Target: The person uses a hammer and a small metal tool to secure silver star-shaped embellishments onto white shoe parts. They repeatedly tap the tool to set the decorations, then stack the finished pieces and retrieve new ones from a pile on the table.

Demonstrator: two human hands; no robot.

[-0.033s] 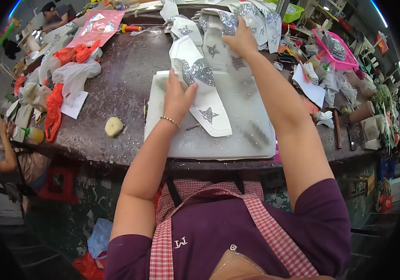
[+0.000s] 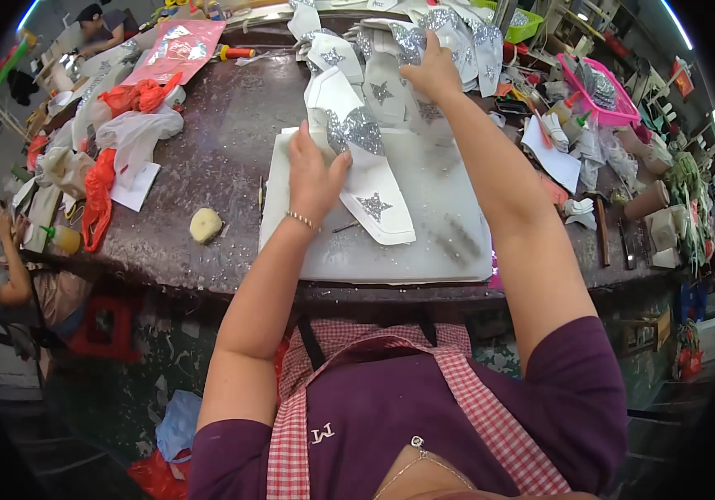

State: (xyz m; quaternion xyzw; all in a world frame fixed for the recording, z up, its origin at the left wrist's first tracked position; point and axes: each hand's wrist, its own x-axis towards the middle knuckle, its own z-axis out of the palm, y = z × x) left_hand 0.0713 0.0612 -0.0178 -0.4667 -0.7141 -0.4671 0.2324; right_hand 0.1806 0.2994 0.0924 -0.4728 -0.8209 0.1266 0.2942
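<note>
A white shoe-upper piece (image 2: 378, 208) with a silver glitter band and a glitter star lies slantwise over a pale, flat board (image 2: 357, 262). My left hand (image 2: 314, 179) holds its left edge, thumb on top and fingers along the side. Farther off, my right hand (image 2: 436, 73) reaches to a pile of similar glitter pieces (image 2: 457, 42), thumb and forefinger spread apart around the nearest ones. Its fingertips touch the pile, and no piece is lifted. Another star-marked piece (image 2: 382, 87) lies left of that hand.
A round cream-coloured block (image 2: 205, 226) sits left of the board. Plastic bags (image 2: 136, 137) and a pink sheet (image 2: 178, 50) lie on the left side. At right are a pink basket (image 2: 612, 100) and a hammer (image 2: 602, 229). Another person (image 2: 20, 283) sits at far left.
</note>
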